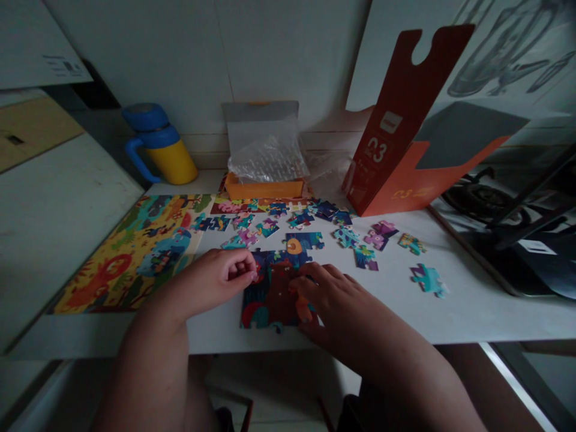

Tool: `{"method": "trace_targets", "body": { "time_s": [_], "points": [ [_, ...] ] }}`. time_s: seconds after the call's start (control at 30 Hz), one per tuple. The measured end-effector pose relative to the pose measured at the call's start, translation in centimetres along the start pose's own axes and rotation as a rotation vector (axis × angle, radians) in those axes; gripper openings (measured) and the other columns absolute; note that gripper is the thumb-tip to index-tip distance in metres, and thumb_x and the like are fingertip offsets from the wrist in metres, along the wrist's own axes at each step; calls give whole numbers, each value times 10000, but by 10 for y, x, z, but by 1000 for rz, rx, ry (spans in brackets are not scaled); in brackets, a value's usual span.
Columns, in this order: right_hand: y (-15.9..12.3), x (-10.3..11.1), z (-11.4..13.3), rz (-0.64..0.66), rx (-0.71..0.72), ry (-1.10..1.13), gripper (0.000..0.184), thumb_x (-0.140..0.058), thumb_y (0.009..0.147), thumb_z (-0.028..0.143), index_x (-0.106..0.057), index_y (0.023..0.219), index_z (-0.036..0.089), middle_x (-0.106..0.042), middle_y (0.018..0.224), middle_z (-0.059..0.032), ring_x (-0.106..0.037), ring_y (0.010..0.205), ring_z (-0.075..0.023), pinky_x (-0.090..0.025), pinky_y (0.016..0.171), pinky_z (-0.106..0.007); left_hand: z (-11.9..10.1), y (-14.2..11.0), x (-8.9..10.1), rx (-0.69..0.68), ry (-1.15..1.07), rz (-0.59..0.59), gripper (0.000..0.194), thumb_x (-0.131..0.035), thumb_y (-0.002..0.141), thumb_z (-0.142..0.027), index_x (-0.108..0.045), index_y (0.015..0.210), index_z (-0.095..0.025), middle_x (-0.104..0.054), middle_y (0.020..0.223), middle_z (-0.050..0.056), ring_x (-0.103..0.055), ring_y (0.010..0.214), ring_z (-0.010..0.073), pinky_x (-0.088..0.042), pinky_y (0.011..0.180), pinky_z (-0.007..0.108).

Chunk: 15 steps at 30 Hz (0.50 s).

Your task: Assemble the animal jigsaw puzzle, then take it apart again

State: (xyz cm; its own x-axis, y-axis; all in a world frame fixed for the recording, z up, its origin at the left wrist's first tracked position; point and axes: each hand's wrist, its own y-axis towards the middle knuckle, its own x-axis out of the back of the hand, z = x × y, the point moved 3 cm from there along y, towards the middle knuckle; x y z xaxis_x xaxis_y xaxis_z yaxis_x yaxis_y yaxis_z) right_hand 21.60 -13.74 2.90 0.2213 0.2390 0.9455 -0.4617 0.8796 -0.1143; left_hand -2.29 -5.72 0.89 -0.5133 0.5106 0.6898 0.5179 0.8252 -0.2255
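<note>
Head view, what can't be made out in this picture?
All in the head view:
- Right side of the joined puzzle: partly hidden by the right hand.
- Anything inside the left hand: hidden by its curled fingers.
- Inside of the orange tray: covered by crumpled clear plastic.
- Small print on the red carton: too small, blurred.
- Stove: cut off by the right edge.

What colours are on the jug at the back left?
The jug is yellow below, with a blue top and handle, best seen in the head view.
</note>
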Motion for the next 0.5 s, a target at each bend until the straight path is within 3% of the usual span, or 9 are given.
{"method": "trace_targets", "body": {
  "time_s": [0.3,0.5],
  "points": [
    [-3,-1,-14,-28,23,7,537,-754,897,224,-683,1428,190,-634,1495,-185,-635,1331,-379,-584,1073,-574,-1,0,1,-48,15,-56,147,-620,991,-363,-688,953,-238,-720,828,-27,-649,729,146,-471,662,255],
    [-17,5,-56,-170,41,33,458,-703,979,338,-665,1423,231,-683,1463,-146,-710,1269,-310,-593,1074,-472,6,1,11,-51,156,-260,148,-604,993,-348,-665,922,-234,-696,775,-33,-635,688,151,-447,645,264]
  ]
}}
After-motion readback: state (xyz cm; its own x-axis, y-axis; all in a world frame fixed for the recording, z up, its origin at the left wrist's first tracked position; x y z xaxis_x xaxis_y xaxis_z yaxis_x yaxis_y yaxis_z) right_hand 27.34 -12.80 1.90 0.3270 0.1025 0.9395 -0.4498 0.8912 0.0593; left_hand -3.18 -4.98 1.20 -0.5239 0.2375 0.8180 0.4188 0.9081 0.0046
